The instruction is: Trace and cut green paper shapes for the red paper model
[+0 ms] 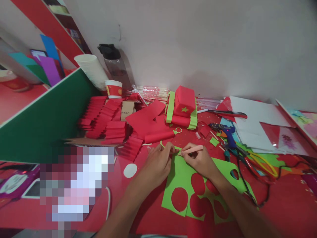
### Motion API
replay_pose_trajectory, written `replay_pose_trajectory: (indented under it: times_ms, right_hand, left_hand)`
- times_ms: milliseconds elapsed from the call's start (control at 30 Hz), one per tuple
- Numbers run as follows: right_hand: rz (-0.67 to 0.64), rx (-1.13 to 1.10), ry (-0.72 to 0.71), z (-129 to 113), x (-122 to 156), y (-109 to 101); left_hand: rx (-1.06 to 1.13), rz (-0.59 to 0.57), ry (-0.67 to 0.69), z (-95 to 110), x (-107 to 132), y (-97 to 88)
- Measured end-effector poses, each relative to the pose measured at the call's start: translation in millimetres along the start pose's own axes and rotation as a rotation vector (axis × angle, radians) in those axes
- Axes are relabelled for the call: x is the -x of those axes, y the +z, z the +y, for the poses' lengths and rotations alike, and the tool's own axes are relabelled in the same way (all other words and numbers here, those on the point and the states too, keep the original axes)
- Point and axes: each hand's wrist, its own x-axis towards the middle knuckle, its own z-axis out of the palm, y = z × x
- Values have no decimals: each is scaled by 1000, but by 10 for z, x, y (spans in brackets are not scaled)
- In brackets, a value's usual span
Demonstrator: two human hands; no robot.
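While spread below both wrists, green sheet (175, 180): flat on the red tabletop (284, 205), pierced with round cut-outs.
Right hand (199, 161): gripping a pink pen-like stick (195, 150) between thumb and fingers; nearer to it than the left.
Pink stick's lie: above the sheet's far edge, long axis nearly sideways, blunt end rightward and slightly raised, working end pointing left at the other fingertips, just beside them.
Left hand (158, 160): fingertips drawn together on green paper (179, 151); cannot tell whether sheet or loose scrap.
Blue glue gun (230, 138): beyond, to the right; no label legible.
Cardboard box (127, 111): Chinese print, apparently ending 食品厂; rest unclear.
Red gift-like box (185, 97): gold star, no lettering visible.
Red paper cup (114, 89): gold marks, too small to read.
Dark-lidded bottle (116, 66): farthest, against the wall (198, 43); no brand visible.
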Motion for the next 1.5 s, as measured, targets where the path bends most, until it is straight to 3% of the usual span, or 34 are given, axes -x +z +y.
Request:
replay_pose_trajectory:
  times_ms: [867,1500]
  right_hand:
    - [1,-47,-9,-26,8,-4]
    - [14,-65,-66,-22,10,13]
  left_hand:
    - [-37,-6,-15,-13,-14,16]
    - [66,23,-55,-24,-35,48]
